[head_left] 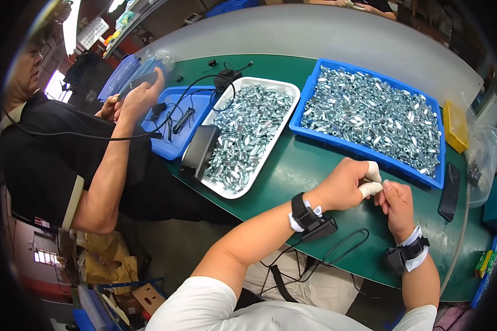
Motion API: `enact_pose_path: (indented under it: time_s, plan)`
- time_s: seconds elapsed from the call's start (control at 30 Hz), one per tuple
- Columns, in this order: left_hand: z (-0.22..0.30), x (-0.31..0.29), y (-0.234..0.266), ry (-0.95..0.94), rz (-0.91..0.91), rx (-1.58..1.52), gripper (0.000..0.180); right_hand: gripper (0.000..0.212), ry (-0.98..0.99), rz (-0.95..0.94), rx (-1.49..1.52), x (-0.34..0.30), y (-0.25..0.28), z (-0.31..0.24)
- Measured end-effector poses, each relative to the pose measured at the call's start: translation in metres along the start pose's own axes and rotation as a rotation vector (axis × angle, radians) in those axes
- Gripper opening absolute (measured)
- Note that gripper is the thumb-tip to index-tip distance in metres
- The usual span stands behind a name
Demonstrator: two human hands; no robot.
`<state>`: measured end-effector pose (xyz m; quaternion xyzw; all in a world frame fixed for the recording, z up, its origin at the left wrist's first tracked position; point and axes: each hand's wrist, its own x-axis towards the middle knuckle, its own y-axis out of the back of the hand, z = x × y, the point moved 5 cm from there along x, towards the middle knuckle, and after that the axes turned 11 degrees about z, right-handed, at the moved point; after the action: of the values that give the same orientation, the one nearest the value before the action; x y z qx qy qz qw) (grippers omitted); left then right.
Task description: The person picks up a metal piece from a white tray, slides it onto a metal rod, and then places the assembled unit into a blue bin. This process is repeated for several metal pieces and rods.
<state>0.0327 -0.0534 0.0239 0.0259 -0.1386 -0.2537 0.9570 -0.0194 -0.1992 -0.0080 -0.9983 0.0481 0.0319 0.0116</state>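
My left hand [345, 185] is closed in a pinch, with pale finger covers on its thumb and forefinger. My right hand [397, 205] meets it fingertip to fingertip, its thumb and forefinger pressed together. Whatever they pinch between them is too small to make out. Both hands are over the green table [286, 185], just in front of a blue tray [365, 166] heaped with small shiny metal pieces [370, 118]. Left of it, a white tray [290, 102] holds more of the same pieces. A strapped-on black device [317, 223] sits on my left wrist, another [406, 255] on my right.
A co-worker [55, 160] at the left holds a dark flat device. Beside them, a shallow blue tray [171, 146] holds black cables. A black box [200, 151] rests on the white tray's edge. A phone [450, 192] and a yellow bin [455, 127] are at the right.
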Motion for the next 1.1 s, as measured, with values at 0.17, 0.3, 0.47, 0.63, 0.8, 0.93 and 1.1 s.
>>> enact_pose_path:
  time_s: [0.17,0.3,0.47,0.63,0.8,0.93,1.1]
  plan:
    - [0.011,0.000,-0.001,-0.070,0.101,0.094,0.011,0.044,0.038,0.019,0.060,0.002,0.003,0.001]
    - [0.011,0.000,0.004,-0.060,0.124,0.088,0.011,0.044,0.089,0.062,0.072,0.002,0.002,-0.001]
    - [0.000,0.003,0.008,-0.012,0.144,0.168,0.011,0.042,0.111,0.109,-0.047,-0.002,0.000,-0.003]
    - [-0.013,0.007,0.051,0.224,0.503,-0.130,0.009,0.041,0.091,0.180,0.042,0.004,0.004,0.006]
    - [0.002,-0.015,0.133,-0.047,0.933,-0.389,0.022,0.041,0.084,0.153,0.051,0.001,0.001,-0.003]
    - [0.011,-0.024,0.143,-0.035,1.129,-0.451,0.024,0.040,0.079,0.122,0.048,0.002,0.004,0.002]
    - [0.011,0.009,0.104,-0.005,0.674,0.323,0.024,0.040,0.070,0.101,0.046,0.000,0.005,0.001]
